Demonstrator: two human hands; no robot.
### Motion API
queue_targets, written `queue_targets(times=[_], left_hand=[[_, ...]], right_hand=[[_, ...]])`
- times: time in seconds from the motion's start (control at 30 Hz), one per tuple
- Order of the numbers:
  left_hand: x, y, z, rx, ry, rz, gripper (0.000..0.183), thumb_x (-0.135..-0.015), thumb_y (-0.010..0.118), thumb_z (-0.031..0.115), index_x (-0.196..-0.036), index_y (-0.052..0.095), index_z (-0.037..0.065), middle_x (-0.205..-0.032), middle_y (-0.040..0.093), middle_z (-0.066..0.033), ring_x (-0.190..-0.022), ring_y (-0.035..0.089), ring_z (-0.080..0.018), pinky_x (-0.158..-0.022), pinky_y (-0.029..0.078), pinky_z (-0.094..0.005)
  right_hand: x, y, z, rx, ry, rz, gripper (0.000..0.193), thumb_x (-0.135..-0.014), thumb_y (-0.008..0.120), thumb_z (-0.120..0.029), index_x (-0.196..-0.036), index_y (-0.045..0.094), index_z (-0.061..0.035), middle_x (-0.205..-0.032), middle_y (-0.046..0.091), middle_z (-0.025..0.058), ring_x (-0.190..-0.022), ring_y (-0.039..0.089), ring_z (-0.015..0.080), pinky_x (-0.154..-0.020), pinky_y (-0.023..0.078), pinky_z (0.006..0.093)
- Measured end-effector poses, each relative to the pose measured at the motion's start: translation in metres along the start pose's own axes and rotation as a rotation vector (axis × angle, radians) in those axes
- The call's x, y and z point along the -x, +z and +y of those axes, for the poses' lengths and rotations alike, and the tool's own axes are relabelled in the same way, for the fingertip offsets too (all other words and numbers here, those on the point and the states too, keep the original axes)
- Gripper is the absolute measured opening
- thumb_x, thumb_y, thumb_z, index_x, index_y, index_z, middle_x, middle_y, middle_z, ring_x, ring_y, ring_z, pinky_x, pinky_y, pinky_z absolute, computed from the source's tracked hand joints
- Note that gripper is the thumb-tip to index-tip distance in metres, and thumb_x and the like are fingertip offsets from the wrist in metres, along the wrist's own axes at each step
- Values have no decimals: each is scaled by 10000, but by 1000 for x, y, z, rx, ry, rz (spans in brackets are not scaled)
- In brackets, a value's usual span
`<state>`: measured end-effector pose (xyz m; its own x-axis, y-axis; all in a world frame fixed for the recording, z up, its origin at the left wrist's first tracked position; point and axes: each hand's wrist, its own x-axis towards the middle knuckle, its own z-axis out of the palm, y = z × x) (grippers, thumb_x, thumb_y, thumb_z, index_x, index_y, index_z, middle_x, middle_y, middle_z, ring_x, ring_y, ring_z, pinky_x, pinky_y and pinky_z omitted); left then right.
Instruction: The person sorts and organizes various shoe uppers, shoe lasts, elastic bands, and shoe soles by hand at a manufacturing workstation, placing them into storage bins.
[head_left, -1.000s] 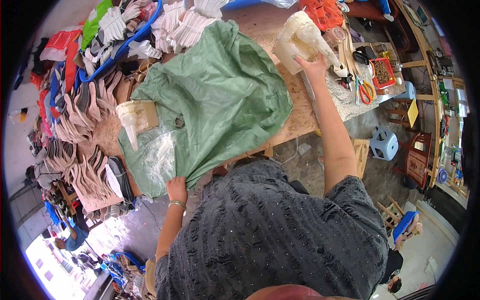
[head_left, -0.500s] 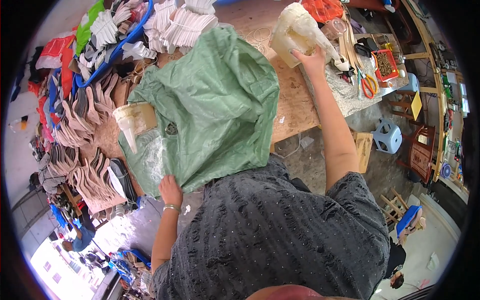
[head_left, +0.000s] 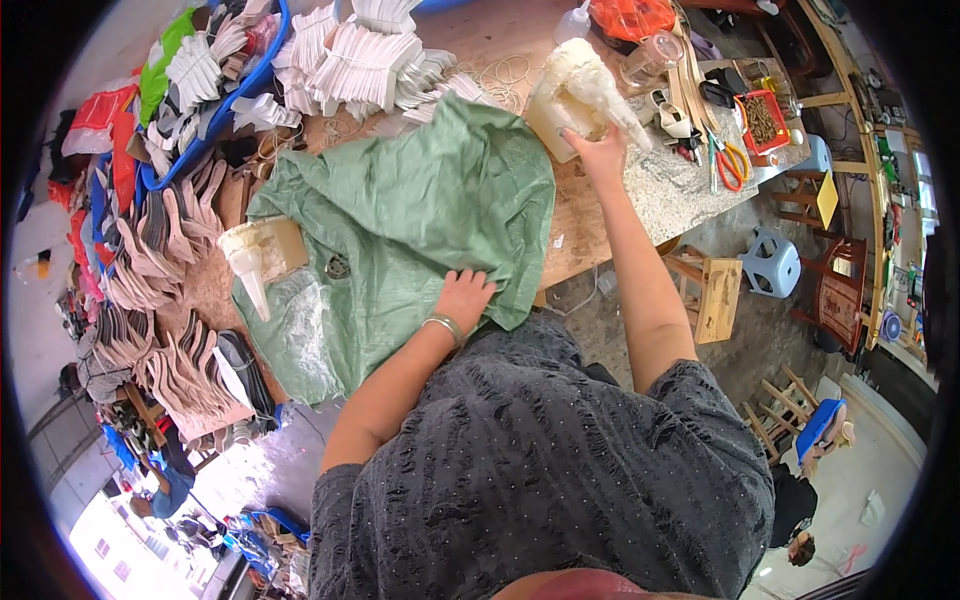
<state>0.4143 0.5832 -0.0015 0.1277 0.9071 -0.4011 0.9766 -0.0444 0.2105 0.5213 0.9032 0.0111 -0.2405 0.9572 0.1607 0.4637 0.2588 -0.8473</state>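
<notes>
My left hand (head_left: pixel 465 297) lies flat on a crumpled green woven plastic sheet (head_left: pixel 400 220), near its front edge, fingers stretched out. My right hand (head_left: pixel 597 155) grips the side of a cream plastic jug (head_left: pixel 548 118) at the far right of the sheet. Thick whitish crust covers that jug, and a white, crusted stick-like part (head_left: pixel 628 125) slants out of it. A second cut-open jug (head_left: pixel 290 243) with a white tapering part (head_left: pixel 250 275) rests on the sheet's left side. Close to it is a small dark round piece (head_left: pixel 337 267).
Bundled white strips (head_left: pixel 365 65) lie at the back, stacked curved brown pieces (head_left: pixel 185 360) on the left. To the right are orange-handled scissors (head_left: pixel 733 165), a red basket of small brown pieces (head_left: pixel 763 122) and a glass jar (head_left: pixel 655 55). Stools (head_left: pixel 770 262) stand on the floor beyond the table.
My left hand has moved right from the sheet's near left corner. The raised sheet has sunk flatter. My right hand and its jug have come slightly nearer and left.
</notes>
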Motion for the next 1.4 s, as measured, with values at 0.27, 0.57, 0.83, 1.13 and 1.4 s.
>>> queue_targets(times=[0.27,0.57,0.83,1.13,1.4], left_hand=[[107,1,-20,119,-93,173,134,-718,557,96,-846,571,133,-834,545,-28,-854,536,-213,-848,372,-396],[146,43,-6,118,-154,203,150,-746,539,113,-887,581,145,-871,559,9,-947,539,-179,-984,328,-406],[117,45,-16,120,-29,218,195,-721,611,92,-907,588,146,-867,553,6,-915,535,-181,-933,353,-370],[120,47,-29,220,86,88,504,-696,724,168,-1160,527,171,-1063,538,-16,-1057,529,-198,-1075,264,-460],[178,3,-47,488,21,456,593,-788,668,172,-1330,429,171,-1333,462,-77,-1269,414,-237,-1105,248,-471]], right_hand=[[23,26,37,214,-60,210,882,-600,833,-368,-1289,434,10,-1281,477,239,-1186,460,365,-1011,361,405],[16,47,50,342,-196,210,1032,-594,824,-458,-1360,334,29,-1416,259,299,-1330,232,412,-1114,218,418],[36,19,74,380,-108,74,1060,-627,805,-455,-1396,274,46,-1436,190,339,-1352,197,423,-1113,223,427],[128,8,-13,157,-41,-124,618,-792,704,-217,-1305,434,-2,-1360,366,245,-1293,331,379,-1073,284,432],[98,86,-172,-240,-385,-324,406,-820,613,-34,-1213,518,5,-1232,519,135,-1088,541,233,-858,492,335]])
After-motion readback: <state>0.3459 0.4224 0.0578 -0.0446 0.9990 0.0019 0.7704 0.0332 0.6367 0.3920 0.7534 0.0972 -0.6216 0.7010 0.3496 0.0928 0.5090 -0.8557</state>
